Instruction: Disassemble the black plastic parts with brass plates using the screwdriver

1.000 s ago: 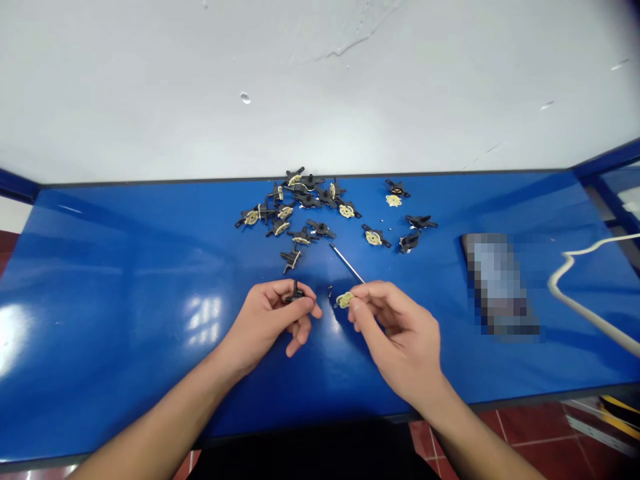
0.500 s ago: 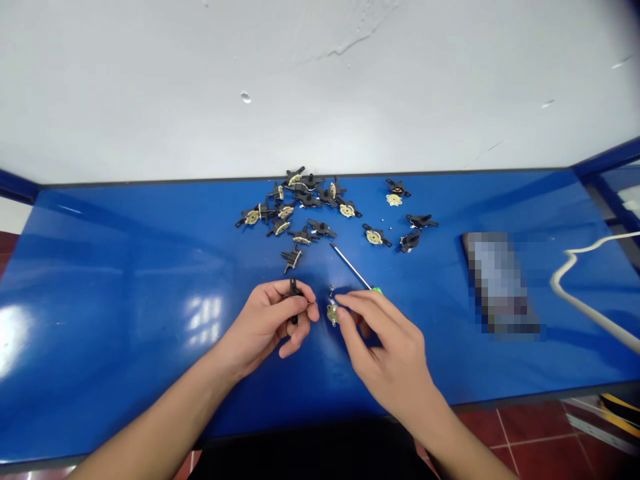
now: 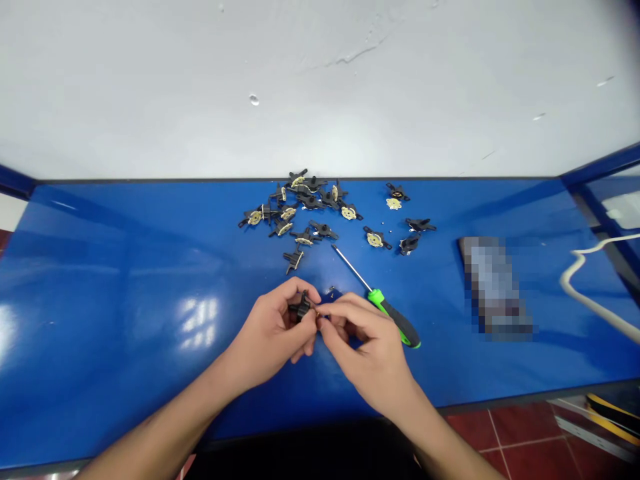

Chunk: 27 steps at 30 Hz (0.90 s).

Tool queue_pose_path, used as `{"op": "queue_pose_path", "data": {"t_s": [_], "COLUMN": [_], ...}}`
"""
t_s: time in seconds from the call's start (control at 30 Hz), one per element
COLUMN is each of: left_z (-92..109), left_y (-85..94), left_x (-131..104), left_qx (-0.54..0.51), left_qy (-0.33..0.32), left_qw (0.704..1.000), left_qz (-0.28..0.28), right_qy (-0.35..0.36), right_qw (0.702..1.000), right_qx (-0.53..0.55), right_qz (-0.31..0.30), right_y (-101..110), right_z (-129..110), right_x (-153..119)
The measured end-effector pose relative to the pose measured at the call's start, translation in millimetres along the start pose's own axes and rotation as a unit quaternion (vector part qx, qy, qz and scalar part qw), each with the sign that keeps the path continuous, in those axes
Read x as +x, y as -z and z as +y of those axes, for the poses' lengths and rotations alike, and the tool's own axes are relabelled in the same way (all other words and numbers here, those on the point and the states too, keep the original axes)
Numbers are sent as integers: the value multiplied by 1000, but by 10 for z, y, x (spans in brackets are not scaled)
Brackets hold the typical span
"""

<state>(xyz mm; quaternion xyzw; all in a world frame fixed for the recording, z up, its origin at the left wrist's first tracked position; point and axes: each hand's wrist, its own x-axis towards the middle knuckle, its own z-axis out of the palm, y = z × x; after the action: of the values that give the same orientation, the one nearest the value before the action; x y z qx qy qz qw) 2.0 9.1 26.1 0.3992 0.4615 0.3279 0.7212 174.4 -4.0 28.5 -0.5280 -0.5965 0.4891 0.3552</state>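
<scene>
My left hand (image 3: pixel 277 330) is closed on a small black plastic part (image 3: pixel 301 307), pinched between thumb and fingers. My right hand (image 3: pixel 367 347) meets it from the right, thumb and index finger pinched on a small brass-coloured piece (image 3: pixel 319 315) against the black part. Just beyond my fingertips, tiny screws (image 3: pixel 332 291) lie on the blue table (image 3: pixel 125 320). A screwdriver (image 3: pixel 383 303) with a green and dark grey handle lies behind my right hand, its tip pointing away to the left.
Several black parts with yellowish discs (image 3: pixel 303 239) lie in a cluster near the back edge. Several more (image 3: pixel 375 239) sit to the right. A phone-like object (image 3: pixel 495 283), pixelated, and a pale cable (image 3: pixel 580 293) are at the right. A white wall (image 3: pixel 200 87) rises behind.
My right hand has moved left to the black part in my left hand, bringing the brass-coloured piece off the table area. More of the screwdriver's handle now shows.
</scene>
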Motion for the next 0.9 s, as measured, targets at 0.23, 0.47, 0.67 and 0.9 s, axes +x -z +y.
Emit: {"op": "queue_pose_path", "data": {"t_s": [0.23, 0.47, 0.67, 0.9], "left_z": [30, 100, 87, 60], "left_y": [18, 89, 98, 53], "left_x": [23, 108, 105, 123], "left_qx": [-14, -97, -204, -236], "left_qy": [14, 20, 88, 131], "left_qw": [1000, 992, 974, 963], "left_qz": [-24, 76, 34, 6], "right_qy": [30, 119, 141, 131], "right_qw": [999, 968, 970, 986], "right_qx": [-24, -210, -189, -73], "right_qz": [23, 74, 63, 78], "right_y": [33, -7, -33, -69], "right_z": [-53, 26, 70, -6], "right_x": [48, 64, 67, 13]}}
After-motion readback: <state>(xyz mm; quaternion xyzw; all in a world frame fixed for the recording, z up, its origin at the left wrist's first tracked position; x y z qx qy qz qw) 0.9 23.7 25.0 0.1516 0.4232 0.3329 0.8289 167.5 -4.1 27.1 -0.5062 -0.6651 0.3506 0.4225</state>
